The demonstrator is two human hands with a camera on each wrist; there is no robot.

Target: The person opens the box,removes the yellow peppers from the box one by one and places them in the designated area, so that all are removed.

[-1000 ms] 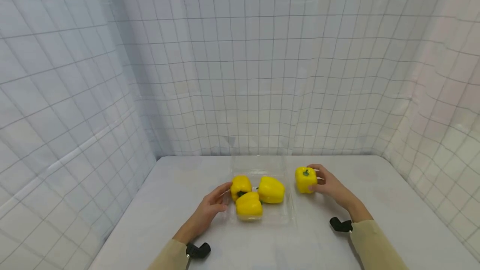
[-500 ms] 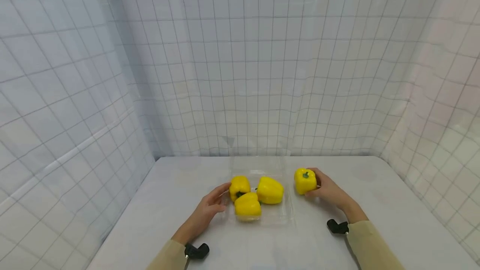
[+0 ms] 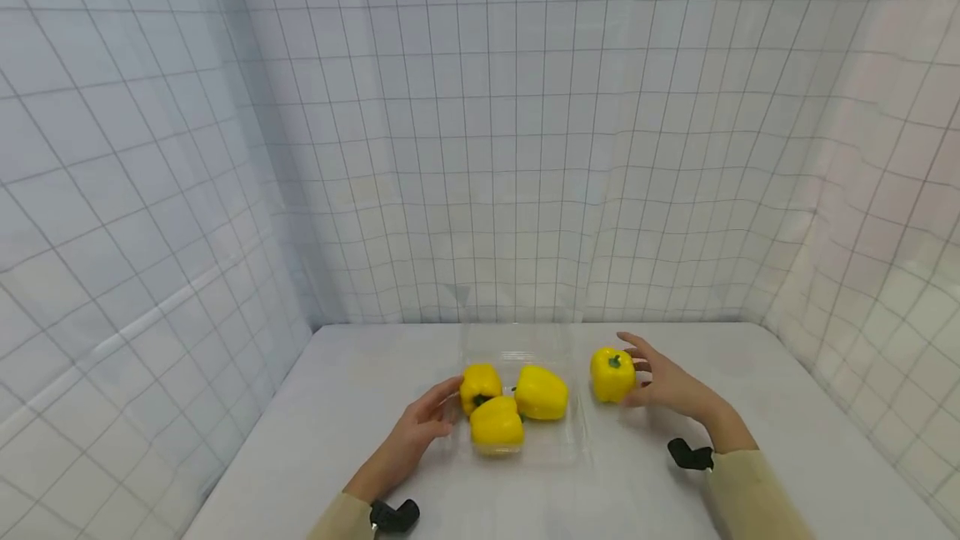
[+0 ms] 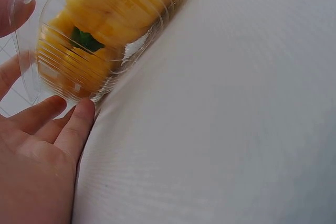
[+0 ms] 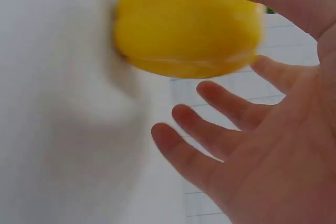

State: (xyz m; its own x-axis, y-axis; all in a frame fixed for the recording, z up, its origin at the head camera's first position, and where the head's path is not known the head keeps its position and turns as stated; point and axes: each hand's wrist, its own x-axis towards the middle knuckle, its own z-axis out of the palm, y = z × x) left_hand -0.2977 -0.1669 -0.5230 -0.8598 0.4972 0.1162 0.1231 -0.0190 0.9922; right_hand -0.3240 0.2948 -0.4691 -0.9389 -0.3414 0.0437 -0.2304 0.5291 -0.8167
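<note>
A clear plastic container (image 3: pixel 551 450) holds three yellow bell peppers: one at the back left (image 3: pixel 480 386), one at the front left (image 3: pixel 497 422) and one on the right (image 3: pixel 542 393). My left hand (image 3: pixel 408 437) rests with relaxed fingers against the container's left side; the left wrist view shows its fingertips at the ribbed wall (image 4: pixel 79 69). Right of the container a fourth yellow pepper (image 3: pixel 612 375) stands stem up on the table. Around its right side my right hand (image 3: pixel 675 390) is spread, fingers apart and not gripping, as the right wrist view of the pepper (image 5: pixel 184 24) shows.
The container's clear lid (image 3: pixel 517 340) lies folded back behind it. White gridded curtains (image 3: pixel 525 148) close off the back and both sides of the white table (image 3: pixel 300 440). A black device is at each wrist.
My right hand has loosened from the fourth pepper, its fingers spreading and drawing a little to the right. The left hand stays at the container. The head view has tilted slightly up.
</note>
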